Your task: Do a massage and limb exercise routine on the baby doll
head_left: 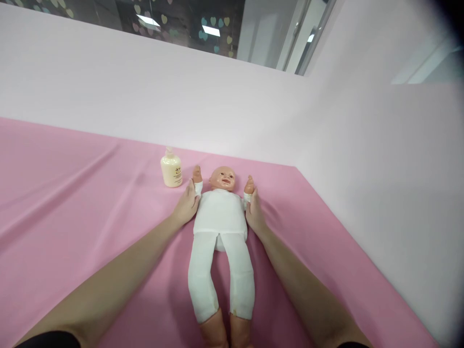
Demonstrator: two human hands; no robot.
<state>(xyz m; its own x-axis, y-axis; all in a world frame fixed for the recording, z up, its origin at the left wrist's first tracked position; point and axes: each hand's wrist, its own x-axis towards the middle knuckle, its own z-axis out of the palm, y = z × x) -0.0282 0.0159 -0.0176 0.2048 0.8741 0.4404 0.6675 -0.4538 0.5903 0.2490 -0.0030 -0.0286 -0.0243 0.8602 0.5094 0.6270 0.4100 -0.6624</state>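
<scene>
A baby doll (220,212) with a white cloth body lies on its back, head away from me and feet toward me. Its two arms are bent upward beside its head. My left hand (187,204) is closed around the doll's arm (197,187) on the left, below the small plastic hand. On the other side, my right hand (255,211) grips the doll's other arm (247,197) in the same way. Some of my fingers are hidden behind the doll's arms. Left of the doll's head stands a cream pump bottle (171,170), upright and apart from my left hand.
A pink sheet (90,203) with a few creases covers the surface under the doll. White walls (145,92) rise behind it and along the right (391,183). Above the back wall is a dark window (181,24) with heart-shaped decorations and light reflections.
</scene>
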